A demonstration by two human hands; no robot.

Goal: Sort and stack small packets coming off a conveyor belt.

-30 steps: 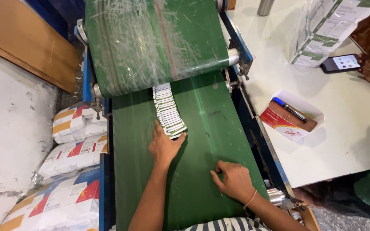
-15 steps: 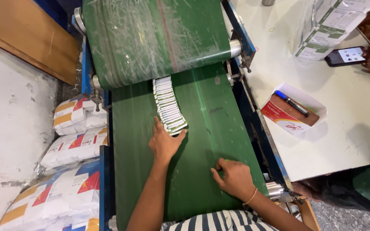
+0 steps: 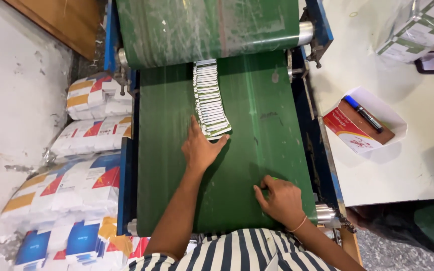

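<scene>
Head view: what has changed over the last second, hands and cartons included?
Hardly anything. The left hand still rests at the near end of the row of flat cartons on the green belt; the right hand stays flat near the belt's edge. Only the camera shifted slightly.

Bare green belt (image 3: pixel 257 150) right of the overlapped packet row (image 3: pixel 209 100); upper roller (image 3: pixel 207 30) blocking beyond.

**Bright, even light, sharp picture**

We see soft overhead light. Glare streaks the plastic film (image 3: pixel 207 27) at the conveyor belt's (image 3: pixel 257 150) far edge. Faint shadows lie beside the white tray (image 3: pixel 395 123). Edges bend slightly; focus stays crisp.
</scene>
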